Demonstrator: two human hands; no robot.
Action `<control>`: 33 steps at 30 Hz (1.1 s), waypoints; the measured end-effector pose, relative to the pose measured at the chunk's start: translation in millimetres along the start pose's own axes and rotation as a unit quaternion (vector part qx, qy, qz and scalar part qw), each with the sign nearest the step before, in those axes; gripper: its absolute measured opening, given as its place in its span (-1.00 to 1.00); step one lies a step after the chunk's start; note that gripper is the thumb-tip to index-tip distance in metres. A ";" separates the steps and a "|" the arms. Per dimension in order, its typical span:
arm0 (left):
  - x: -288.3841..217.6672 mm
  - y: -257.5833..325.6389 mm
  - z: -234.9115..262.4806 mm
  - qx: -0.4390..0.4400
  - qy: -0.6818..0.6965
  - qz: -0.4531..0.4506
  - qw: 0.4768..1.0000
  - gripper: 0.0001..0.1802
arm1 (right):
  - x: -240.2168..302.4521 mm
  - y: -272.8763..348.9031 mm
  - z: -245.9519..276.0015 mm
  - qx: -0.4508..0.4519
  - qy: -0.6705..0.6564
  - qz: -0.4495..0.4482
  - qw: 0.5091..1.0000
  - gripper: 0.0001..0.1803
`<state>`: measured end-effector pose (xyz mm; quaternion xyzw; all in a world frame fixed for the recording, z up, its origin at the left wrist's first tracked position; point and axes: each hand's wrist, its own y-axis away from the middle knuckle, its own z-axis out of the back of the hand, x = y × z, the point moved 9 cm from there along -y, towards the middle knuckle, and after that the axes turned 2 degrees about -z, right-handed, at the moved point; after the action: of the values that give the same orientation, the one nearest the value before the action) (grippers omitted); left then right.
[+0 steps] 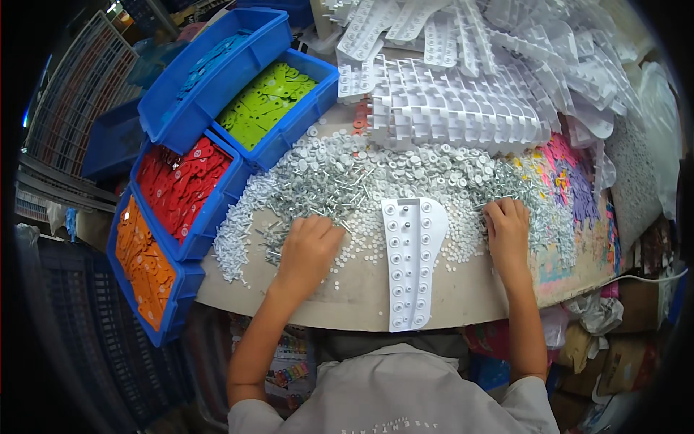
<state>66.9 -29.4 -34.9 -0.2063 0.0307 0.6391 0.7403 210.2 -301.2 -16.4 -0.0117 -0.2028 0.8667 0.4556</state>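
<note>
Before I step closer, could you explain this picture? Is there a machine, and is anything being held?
No machine, just a person's two bare hands. The single picture comes from a wide camera worn on the head, looking down, so straight edges bend near its rim.

On the table lie heaps of metal pins and white discs, with white moulded parts piled behind. To the left, blue bins hold orange, red, green and blue pieces.

The left hand and right hand are at the heaps; whether their fingertips hold anything is too small to tell. Between them lies a white plate with round sockets, untouched by either hand.
</note>
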 end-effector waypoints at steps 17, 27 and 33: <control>19.2 19.7 -9.3 -0.120 0.427 0.273 0.854 -0.92 | 52.4 5.2 0.9 0.017 -0.338 -0.104 0.935 -0.90; 1.8 13.4 3.5 -0.089 0.381 0.231 0.891 -0.92 | 115.3 5.2 -18.1 0.084 -0.290 0.033 0.953 -0.72; -24.8 1.5 5.4 -0.104 0.353 0.146 0.918 -0.85 | 121.8 6.4 -28.3 0.116 -0.198 0.057 0.972 -0.69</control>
<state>59.8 -50.5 -22.7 -0.4877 0.2535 0.6254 0.5538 139.8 -198.0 -24.6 0.2013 -0.1856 0.8942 0.3543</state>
